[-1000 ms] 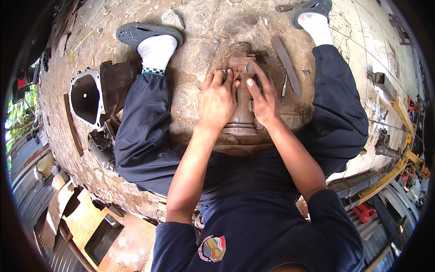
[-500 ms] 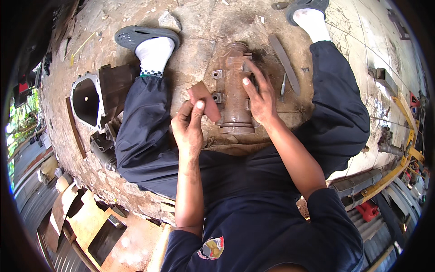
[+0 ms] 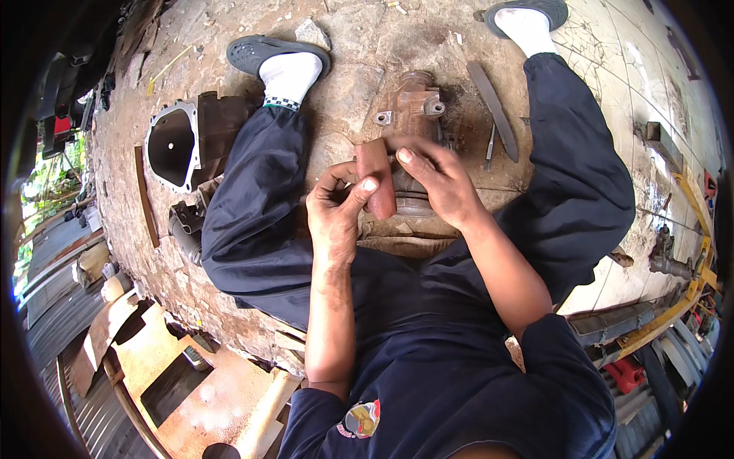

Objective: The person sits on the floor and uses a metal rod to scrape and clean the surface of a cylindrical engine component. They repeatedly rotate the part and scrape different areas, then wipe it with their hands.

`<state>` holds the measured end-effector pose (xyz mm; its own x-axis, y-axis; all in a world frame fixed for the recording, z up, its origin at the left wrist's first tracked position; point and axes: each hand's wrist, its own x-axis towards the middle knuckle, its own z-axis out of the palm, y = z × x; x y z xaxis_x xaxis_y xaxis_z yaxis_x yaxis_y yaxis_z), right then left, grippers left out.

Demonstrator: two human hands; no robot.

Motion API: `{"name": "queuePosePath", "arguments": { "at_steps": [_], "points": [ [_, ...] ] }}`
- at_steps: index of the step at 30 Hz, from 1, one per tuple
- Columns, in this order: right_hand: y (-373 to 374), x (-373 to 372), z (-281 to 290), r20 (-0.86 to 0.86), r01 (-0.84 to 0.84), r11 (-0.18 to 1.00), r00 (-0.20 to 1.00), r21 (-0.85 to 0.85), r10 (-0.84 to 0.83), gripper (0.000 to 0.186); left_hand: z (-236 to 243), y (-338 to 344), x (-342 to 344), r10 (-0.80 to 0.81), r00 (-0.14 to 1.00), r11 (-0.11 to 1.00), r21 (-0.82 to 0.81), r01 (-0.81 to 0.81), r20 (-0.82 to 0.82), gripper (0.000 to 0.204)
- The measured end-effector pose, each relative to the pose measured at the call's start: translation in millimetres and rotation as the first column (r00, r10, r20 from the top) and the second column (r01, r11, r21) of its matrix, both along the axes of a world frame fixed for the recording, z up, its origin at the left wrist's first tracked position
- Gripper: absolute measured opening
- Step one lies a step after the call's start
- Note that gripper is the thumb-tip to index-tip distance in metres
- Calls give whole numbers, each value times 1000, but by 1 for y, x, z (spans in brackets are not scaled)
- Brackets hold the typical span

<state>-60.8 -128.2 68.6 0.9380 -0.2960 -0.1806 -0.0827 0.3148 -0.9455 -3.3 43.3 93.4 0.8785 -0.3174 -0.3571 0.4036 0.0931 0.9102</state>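
Note:
My left hand [image 3: 336,213] pinches a piece of reddish-brown sandpaper [image 3: 376,180], folded or curled into a narrow strip, between thumb and fingers. Close at its right is my right hand [image 3: 447,183], thumb apart and fingers stretched toward the upper end of the sandpaper. Those fingers are partly blurred, and whether they touch it I cannot tell. Below both hands, a brown metal cylinder-shaped housing [image 3: 409,107] with bolt lugs lies lengthwise on the ground between my legs. The hands and sandpaper hide its middle.
Right of the housing lie a flat file-like bar [image 3: 493,111] and a thin metal tool [image 3: 490,145]. Beside my left leg stands a dark hollow casing [image 3: 173,147] with a pale flange. A stone [image 3: 312,32] lies by my left shoe. A yellow frame [image 3: 688,294] is at far right.
My right hand has come off the housing and moved left, up to the sandpaper. My left hand has brought the sandpaper slightly right, and the strip now stands more upright.

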Motion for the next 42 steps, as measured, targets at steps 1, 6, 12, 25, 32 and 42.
{"name": "queuePosePath", "arguments": {
  "at_steps": [1, 6, 12, 25, 32, 42],
  "points": [
    [0, -3, -2, -11, -66, 970, 997, 232, 70, 33, 2, 0, -1, -13, 1000, 1000, 24, 13, 6, 24],
    [1, -10, 12, 50, -224, 906, 974, 360, 221, 37, 16, -5, -10, 22, 999, 999, 29, -23, 35, 21],
    [-2, -22, 29, 66, -205, 780, 976, 591, 206, 57, 28, -8, -19, -1, 1000, 999, -43, 2, 29, 18],
    [-16, -23, 19, 17, -151, 863, 986, 481, 164, 71, 40, -8, -27, -13, 1000, 992, -122, 12, -1, 38],
    [-13, -21, 7, 30, -73, 942, 997, 327, 67, 61, 29, 0, -25, -25, 999, 999, -48, 26, 26, 44],
    [5, -22, 11, 40, -38, 997, 999, 64, 36, 25, 23, 3, -23, -16, 993, 958, -286, -19, -120, 28]
  ]
}}
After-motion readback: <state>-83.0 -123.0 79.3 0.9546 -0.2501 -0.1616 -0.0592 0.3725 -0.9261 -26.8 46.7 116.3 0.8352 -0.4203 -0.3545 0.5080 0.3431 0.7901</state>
